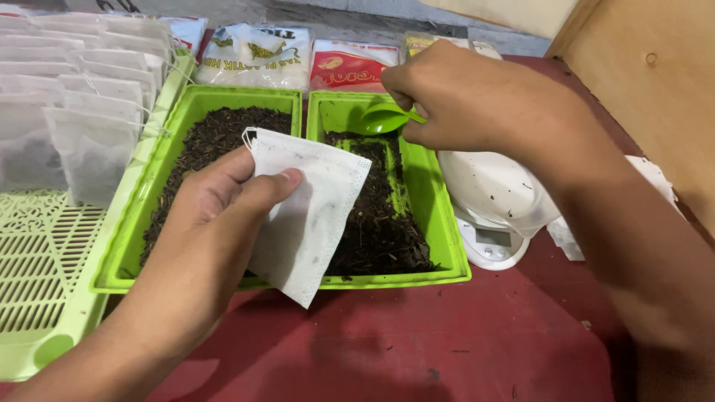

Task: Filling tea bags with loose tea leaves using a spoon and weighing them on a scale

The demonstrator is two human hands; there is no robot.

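Left hand (212, 205) fingers pinch a white fabric filter pouch (305, 216), right hand (462, 97) fingers grip a green plastic scoop (383, 117); the unopened pouch mouth risks spilling dark loose tea (376, 223) onto the red counter (447, 342).

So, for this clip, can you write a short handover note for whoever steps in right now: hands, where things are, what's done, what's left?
Left hand: pinches an empty white filter bag by its edge, over the two green trays.
Right hand: fingers shut on a green scoop, held over the right tray of dark loose leaves.
Left tray also holds leaves. A white scale with a bowl sits right of the trays, filled bags stand in a pale green rack at far left.
Done: many bags already racked.
Left: the held bag looks unfilled; nothing visible in the bowl beyond a few specks.
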